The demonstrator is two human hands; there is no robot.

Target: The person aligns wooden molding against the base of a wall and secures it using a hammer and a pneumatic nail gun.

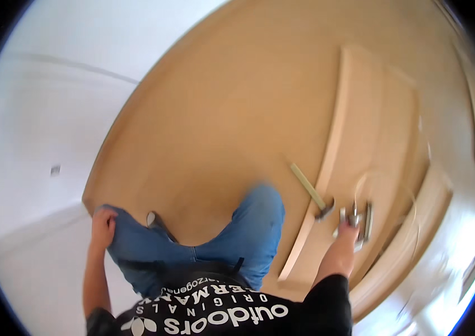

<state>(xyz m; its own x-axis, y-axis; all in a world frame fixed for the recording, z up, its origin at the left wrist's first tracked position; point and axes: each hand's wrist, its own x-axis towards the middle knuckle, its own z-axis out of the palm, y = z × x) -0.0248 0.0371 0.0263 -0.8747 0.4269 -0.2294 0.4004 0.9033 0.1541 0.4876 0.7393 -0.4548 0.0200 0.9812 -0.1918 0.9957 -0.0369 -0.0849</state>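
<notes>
My right hand [349, 231] is closed round the handle of a metallic pneumatic nail gun [368, 221], which lies low over the wood panels at the right. A thin pale hose [362, 178] runs from the tool. Just left of it, a hammer [308, 185] with a light wooden handle and dark head lies across a narrow wood strip [331, 140]. At the left, my left hand [103, 225] rests on my bent knee, its fingers curled and pressed together with nothing in them.
I crouch on a broad brown wood board [220, 101]. Long loose panels [380, 112] and strips lie at the right, with hose loops over them. A white wall [41, 123] with a small socket [55, 170] rises at the left, above pale floor [36, 246].
</notes>
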